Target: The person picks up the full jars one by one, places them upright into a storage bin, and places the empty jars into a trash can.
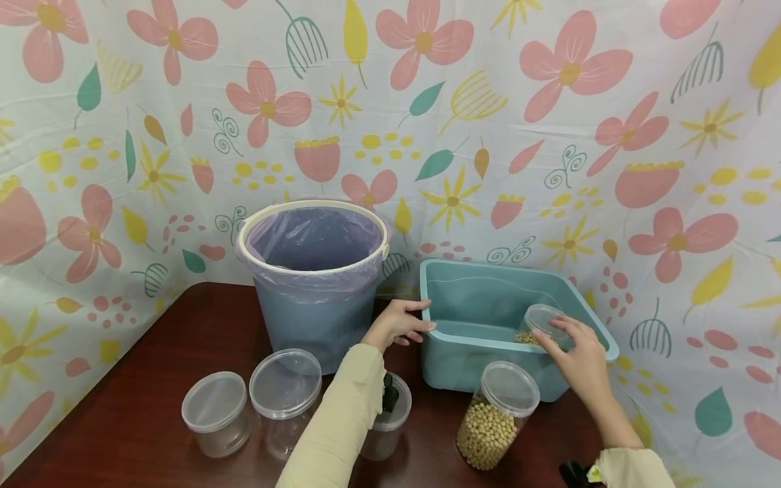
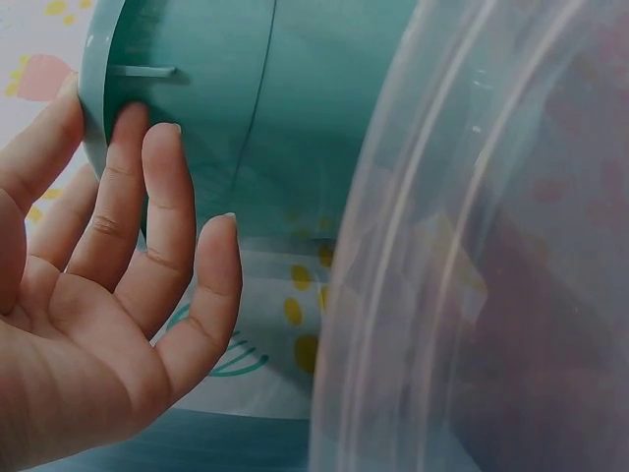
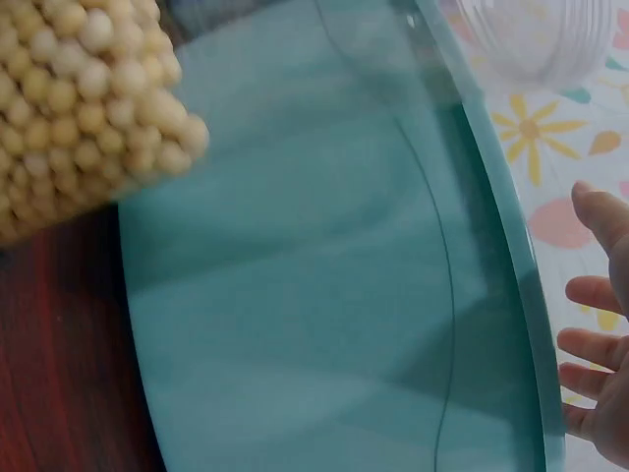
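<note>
A teal basin stands on the right of the table. My left hand pinches its left rim, the remaining fingers loosely bent in the left wrist view. Inside the basin, toward its right, is a clear lidded jar with some beans showing low in it. My right hand is at that jar's right side, partly covering it in the head view. In the right wrist view its fingers are spread, with a gap between thumb and clear jar. A clear jar full of pale round beans stands before the basin.
A blue-grey bin lined with a plastic bag stands at the back, left of the basin. Three clear lidded containers, a short one, a wider one and one partly under my left forearm, stand at the front. Patterned cloth hangs behind.
</note>
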Demonstrator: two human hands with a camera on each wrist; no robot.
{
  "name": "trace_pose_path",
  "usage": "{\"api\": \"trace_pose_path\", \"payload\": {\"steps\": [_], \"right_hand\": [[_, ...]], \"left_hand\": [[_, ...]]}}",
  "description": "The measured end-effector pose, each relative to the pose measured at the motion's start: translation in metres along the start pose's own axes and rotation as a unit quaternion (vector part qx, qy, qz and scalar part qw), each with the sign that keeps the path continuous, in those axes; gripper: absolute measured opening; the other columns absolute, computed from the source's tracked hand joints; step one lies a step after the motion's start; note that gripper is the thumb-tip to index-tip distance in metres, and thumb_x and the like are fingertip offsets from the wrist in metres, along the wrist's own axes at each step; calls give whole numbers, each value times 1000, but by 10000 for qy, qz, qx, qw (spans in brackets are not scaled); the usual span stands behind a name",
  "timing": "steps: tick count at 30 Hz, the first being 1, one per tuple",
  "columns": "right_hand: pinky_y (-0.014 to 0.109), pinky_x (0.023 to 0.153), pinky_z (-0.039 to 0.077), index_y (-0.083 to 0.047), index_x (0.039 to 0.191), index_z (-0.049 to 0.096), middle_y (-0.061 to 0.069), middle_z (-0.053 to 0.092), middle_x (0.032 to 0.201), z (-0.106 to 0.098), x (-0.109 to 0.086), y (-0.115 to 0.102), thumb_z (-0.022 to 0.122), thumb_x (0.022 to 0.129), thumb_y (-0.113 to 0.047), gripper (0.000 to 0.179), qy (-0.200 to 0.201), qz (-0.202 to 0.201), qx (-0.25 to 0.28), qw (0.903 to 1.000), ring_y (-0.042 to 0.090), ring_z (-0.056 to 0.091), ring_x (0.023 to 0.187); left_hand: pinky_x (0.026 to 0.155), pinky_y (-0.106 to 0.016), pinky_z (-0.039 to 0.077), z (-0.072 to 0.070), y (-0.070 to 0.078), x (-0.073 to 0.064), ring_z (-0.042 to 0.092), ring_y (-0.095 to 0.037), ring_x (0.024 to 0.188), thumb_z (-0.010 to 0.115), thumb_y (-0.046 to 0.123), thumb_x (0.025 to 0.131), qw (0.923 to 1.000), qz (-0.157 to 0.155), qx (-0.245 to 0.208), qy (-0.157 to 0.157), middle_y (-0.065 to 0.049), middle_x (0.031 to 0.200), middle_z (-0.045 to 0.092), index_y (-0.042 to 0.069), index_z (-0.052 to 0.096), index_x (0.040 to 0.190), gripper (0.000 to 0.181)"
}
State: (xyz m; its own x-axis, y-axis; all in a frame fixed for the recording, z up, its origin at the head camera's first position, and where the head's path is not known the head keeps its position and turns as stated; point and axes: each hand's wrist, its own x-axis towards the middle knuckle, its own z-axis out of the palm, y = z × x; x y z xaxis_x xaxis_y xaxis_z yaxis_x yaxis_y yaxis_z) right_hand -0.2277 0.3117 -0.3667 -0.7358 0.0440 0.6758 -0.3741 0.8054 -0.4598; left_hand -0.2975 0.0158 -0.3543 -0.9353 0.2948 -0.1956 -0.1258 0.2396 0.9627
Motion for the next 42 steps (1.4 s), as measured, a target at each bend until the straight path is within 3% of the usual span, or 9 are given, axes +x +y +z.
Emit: {"api": "trace_pose_path", "payload": {"steps": [7,10,14,22,28,33,42], "right_hand": [[52,86,33,5,99,64,21,56,110,1,-7,-9,73,73,-9,32,168,-173,302,9993,40,43,109],[33,93,33,4,99,64,19,57,108,1,-11,-15,74,71,-7,31,229,-267,385,9986,38,44,109],[10,90,25,4,96,65,18,58,105,0,-15,-25,74,69,-2,30,285,-555,548,9965,34,46,105],[7,89,25,3,96,65,18,58,104,1,-24,-41,75,67,1,31,208,-947,695,9929,13,47,108],[9,90,27,1,97,65,4,57,108,5,-32,-45,75,67,2,32,-4,-1031,827,9912,10,46,110],[8,88,28,1,99,64,7,57,109,7,-38,-51,75,66,3,34,-184,-1145,950,9887,6,46,109],[8,85,30,-8,104,65,9,57,111,12,-50,-61,75,68,0,38,-609,-1073,1178,9853,7,48,107]], "left_hand": [[48,-28,45,0,0,1,63,-18,62,73,15,75,10000,-11,2,4,-4,79,67,23,55,125,54],[50,-30,47,1,0,1,63,-18,62,73,16,75,10000,-24,2,6,-4,80,68,24,55,124,53],[54,-33,49,1,-1,2,63,-18,63,73,16,75,10000,-42,4,-6,-4,80,68,24,55,125,54],[49,-28,45,1,0,2,64,-19,64,73,15,75,10000,-58,-8,0,-3,81,67,22,54,126,54],[47,-27,44,1,-1,2,63,-18,63,73,15,75,10000,-77,-49,28,-3,80,67,24,55,125,53],[48,-27,45,0,-2,2,63,-19,64,73,15,75,10000,-72,-64,-2,-4,81,67,24,55,125,54],[69,-42,49,1,0,0,64,-19,67,72,17,76,9999,-118,16,21,-1,84,66,26,55,125,53]]}}
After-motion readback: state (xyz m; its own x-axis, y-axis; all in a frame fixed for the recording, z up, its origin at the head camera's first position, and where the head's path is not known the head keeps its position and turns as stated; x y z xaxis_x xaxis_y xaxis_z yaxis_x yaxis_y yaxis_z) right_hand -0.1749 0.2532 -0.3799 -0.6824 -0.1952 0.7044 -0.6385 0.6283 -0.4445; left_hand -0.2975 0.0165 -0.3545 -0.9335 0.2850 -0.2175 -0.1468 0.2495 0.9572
